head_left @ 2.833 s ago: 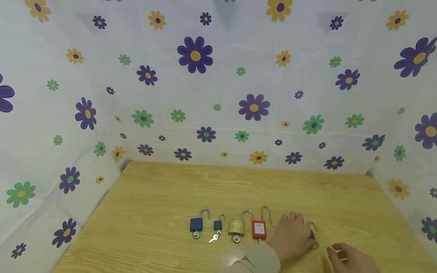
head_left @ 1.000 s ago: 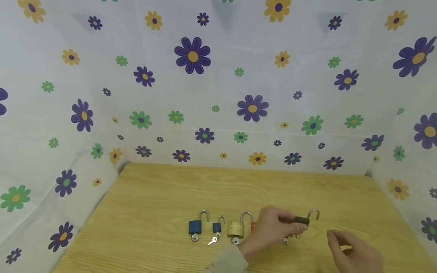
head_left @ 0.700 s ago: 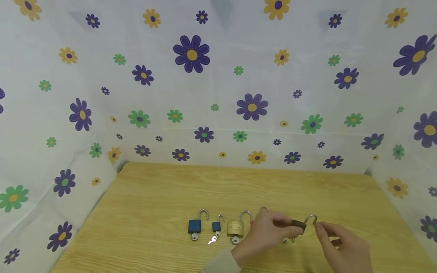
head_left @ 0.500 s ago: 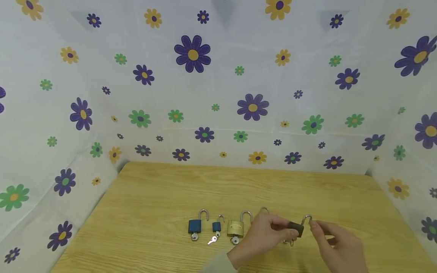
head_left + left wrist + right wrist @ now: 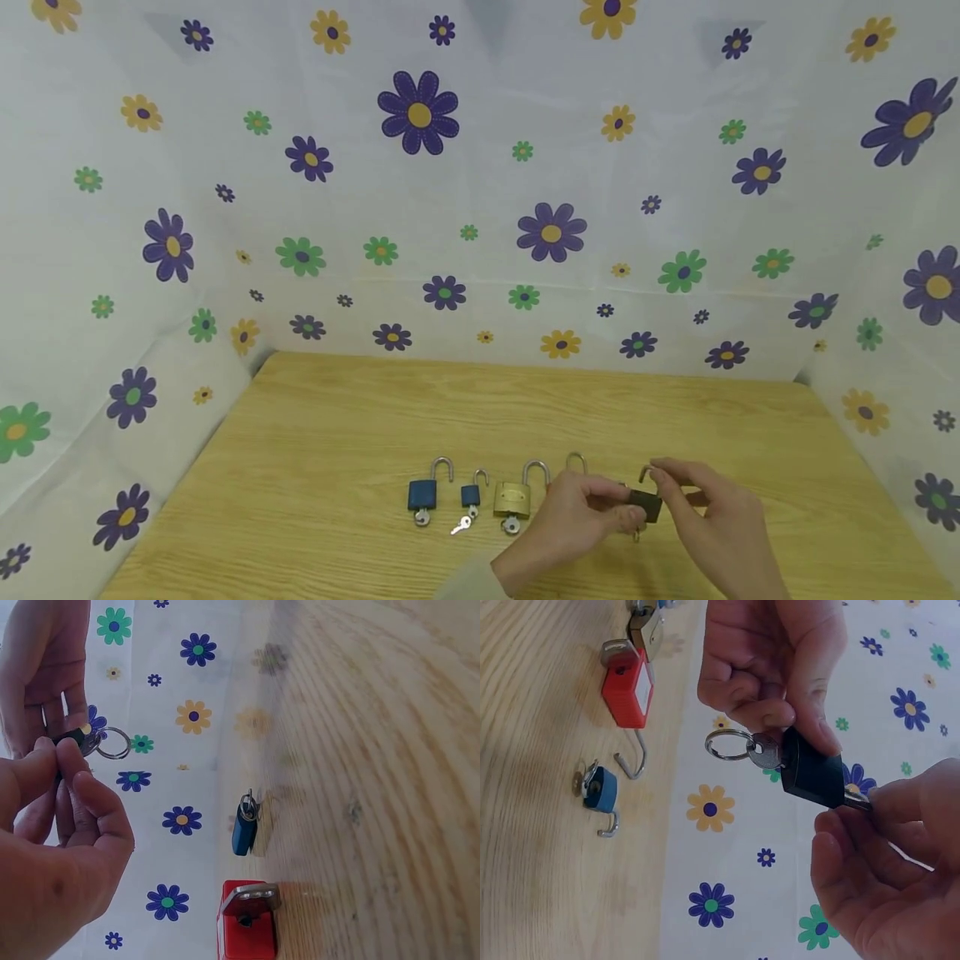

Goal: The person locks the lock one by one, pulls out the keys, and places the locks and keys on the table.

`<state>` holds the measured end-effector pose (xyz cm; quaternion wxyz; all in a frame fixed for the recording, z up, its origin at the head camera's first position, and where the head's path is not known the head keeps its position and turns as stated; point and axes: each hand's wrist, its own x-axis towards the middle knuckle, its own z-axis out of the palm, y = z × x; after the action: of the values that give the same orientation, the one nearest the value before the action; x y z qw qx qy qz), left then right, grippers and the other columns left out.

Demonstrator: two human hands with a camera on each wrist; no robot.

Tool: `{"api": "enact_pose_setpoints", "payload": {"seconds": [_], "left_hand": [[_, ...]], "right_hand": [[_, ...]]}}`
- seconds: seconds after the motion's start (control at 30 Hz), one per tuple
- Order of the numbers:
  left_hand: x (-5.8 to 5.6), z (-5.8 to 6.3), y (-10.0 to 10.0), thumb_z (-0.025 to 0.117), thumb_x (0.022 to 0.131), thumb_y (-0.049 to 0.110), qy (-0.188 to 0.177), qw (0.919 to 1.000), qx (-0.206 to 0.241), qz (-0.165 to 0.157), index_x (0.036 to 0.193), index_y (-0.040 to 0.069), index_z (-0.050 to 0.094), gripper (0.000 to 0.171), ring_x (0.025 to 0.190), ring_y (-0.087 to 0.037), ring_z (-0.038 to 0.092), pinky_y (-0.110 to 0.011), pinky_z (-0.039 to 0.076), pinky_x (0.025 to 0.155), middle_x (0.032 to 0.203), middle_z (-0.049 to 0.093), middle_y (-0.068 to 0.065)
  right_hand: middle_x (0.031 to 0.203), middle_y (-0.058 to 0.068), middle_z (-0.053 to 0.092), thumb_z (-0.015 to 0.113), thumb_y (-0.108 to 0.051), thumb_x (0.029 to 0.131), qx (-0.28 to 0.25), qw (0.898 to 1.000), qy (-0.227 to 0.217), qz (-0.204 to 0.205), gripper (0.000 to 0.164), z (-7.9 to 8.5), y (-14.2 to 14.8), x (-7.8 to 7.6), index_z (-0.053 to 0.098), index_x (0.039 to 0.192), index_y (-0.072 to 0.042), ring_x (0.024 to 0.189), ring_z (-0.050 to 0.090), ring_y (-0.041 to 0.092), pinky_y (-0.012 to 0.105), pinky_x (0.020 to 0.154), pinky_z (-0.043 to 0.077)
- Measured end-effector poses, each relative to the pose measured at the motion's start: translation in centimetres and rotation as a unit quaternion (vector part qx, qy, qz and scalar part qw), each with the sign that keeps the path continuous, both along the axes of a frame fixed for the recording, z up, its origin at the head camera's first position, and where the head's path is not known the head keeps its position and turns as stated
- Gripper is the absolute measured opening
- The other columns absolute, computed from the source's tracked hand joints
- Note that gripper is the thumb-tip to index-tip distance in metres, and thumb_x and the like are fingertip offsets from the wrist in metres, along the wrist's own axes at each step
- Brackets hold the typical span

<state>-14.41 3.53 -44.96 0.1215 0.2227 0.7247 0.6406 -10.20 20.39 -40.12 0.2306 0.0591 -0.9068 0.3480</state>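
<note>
My left hand (image 5: 573,517) pinches the body of a black padlock (image 5: 810,769) between thumb and fingers, above the table. A key with a metal ring (image 5: 730,744) sits in the padlock's bottom. My right hand (image 5: 716,521) pinches the shackle (image 5: 647,473), its free end standing out of the body. Under and behind my left hand lie a red padlock (image 5: 628,688), its shackle (image 5: 576,462) raised, and a small blue padlock (image 5: 600,789) with its shackle raised; the hand hides most of both in the head view.
Left of my hands lie a brass padlock (image 5: 512,500), another small blue padlock (image 5: 470,495) and a larger blue padlock (image 5: 422,495), all with raised shackles and keys. A flower-print cloth (image 5: 480,183) walls the wooden table (image 5: 360,417) at the back and sides.
My left hand has lifted the black padlock off the table and moved left. My right hand has come over and taken hold of its shackle, which has turned since.
</note>
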Motion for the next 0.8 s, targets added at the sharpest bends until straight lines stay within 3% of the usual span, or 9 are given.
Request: {"api": "enact_pose_setpoints", "payload": {"seconds": [0.13,0.3,0.43,0.57,0.7,0.8], "left_hand": [[0.0,-0.1,-0.2,0.074,0.087,0.018,-0.009,0.9996,0.026,-0.010,0.103,-0.004,0.074,0.027,0.076,-0.005,0.069,-0.020,0.057,0.067,0.096,0.076,-0.016],[-0.1,-0.2,-0.3,0.072,0.088,0.013,-0.001,0.9982,0.056,-0.023,0.103,-0.006,0.074,0.025,0.074,-0.006,0.070,-0.021,0.058,0.066,0.093,0.076,-0.022],[-0.3,-0.2,-0.5,0.072,0.088,0.011,0.001,0.9970,0.073,-0.023,0.102,-0.006,0.074,0.022,0.071,-0.006,0.070,-0.026,0.059,0.067,0.092,0.075,-0.024],[-0.4,-0.1,-0.6,0.072,0.088,0.012,-0.006,0.9971,0.075,-0.013,0.100,-0.004,0.075,0.021,0.071,-0.007,0.070,-0.023,0.058,0.067,0.091,0.076,-0.023],[-0.5,-0.1,-0.8,0.072,0.088,0.012,-0.018,0.9968,0.077,-0.007,0.101,-0.004,0.075,0.021,0.073,-0.010,0.071,-0.019,0.057,0.066,0.092,0.076,-0.023],[-0.5,-0.1,-0.8,0.071,0.089,0.010,-0.015,0.9963,0.084,-0.010,0.102,-0.007,0.074,0.022,0.075,-0.016,0.072,-0.019,0.057,0.066,0.093,0.075,-0.025]], "right_hand": [[0.089,0.003,0.077,0.073,0.003,0.083,0.008,0.999,0.044,0.027,0.021,0.1,0.1,-0.2,0.075,0.098,-0.012,0.073,0.068,0.011,0.032,0.056,0.059],[0.087,0.002,0.076,0.075,0.010,0.077,0.022,0.993,0.090,0.069,0.027,0.1,0.1,-0.3,0.075,0.096,-0.009,0.072,0.067,0.010,0.018,0.056,0.052],[0.095,0.003,0.074,0.075,0.012,0.074,0.051,0.984,0.117,0.124,0.036,-0.1,0.6,-0.4,0.073,0.105,-0.006,0.079,0.066,0.011,0.014,0.062,0.052],[0.114,0.005,0.067,0.075,0.005,0.070,0.095,0.975,0.108,0.171,0.059,-0.6,1.2,-0.2,0.063,0.127,-0.006,0.097,0.063,0.015,0.013,0.074,0.053],[0.122,0.010,0.061,0.081,0.002,0.061,0.133,0.961,0.125,0.206,0.081,-0.9,1.5,-0.4,0.054,0.137,-0.003,0.107,0.057,0.023,0.007,0.093,0.042],[0.123,0.012,0.060,0.086,-0.015,0.069,0.146,0.955,0.144,0.215,0.077,-1.1,1.6,-0.5,0.054,0.137,-0.001,0.107,0.056,0.026,0.006,0.097,0.038]]}}
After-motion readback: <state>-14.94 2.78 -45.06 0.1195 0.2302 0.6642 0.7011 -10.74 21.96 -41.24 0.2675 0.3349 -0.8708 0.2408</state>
